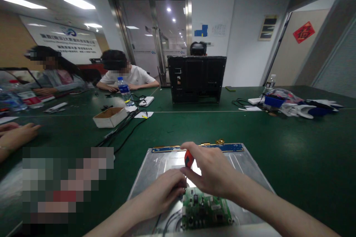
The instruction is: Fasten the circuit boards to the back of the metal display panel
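A screwdriver [188,159] with a red and black handle is gripped in my right hand [213,168], its shaft pointing down. Beside the shaft, my left hand [168,189] has its fingers closed together near the screwdriver's tip; what they pinch, if anything, is hidden. Just below both hands lies a green circuit board [205,209], at its upper left corner. The board rests on a silvery metal panel [250,177]. A narrow blue circuit strip [233,147] runs along the panel's far edge, partly covered by my right hand. Dark wires [170,222] curve left of the board.
On the green table [306,155] stand a black monitor-like casing [197,79], an open white box [109,118] with black cables [122,127] beside it, and a water bottle [124,90]. Gloves and bags [303,107] lie at right. Other people sit left and across; a co-worker's hands [19,135] show at left.
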Demonstrator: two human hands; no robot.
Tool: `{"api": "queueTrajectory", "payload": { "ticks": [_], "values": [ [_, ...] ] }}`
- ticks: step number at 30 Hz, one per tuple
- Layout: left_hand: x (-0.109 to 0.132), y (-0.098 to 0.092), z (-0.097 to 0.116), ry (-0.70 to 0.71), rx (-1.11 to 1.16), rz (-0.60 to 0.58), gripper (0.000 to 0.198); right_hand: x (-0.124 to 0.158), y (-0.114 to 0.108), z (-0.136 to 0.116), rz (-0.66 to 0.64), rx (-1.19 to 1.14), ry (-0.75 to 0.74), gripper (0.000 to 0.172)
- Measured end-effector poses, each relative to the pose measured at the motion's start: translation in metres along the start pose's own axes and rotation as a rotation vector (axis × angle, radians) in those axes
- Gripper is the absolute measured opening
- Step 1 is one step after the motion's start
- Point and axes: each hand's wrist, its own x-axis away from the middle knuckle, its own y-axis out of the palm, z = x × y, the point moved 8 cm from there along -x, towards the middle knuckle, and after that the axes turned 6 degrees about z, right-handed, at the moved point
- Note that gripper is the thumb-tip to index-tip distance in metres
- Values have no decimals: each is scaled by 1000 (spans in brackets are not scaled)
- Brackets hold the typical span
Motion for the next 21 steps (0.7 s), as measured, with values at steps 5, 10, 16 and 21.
{"api": "queueTrajectory", "payload": {
  "ticks": [5,10,16,21],
  "values": [
    [-1,-4,11,31,2,22,15,1,-3,-3,-2,-30,-31,40],
    [-2,-5,14,37,-5,3,13,1,-2,-3,4,-37,-18,41],
    [-1,-3,11,39,-6,-3,14,0,0,-1,-2,-26,-15,39],
    [0,-3,9,27,-26,2,15,-1,1,-1,-5,-23,-10,38]
  ]
}}
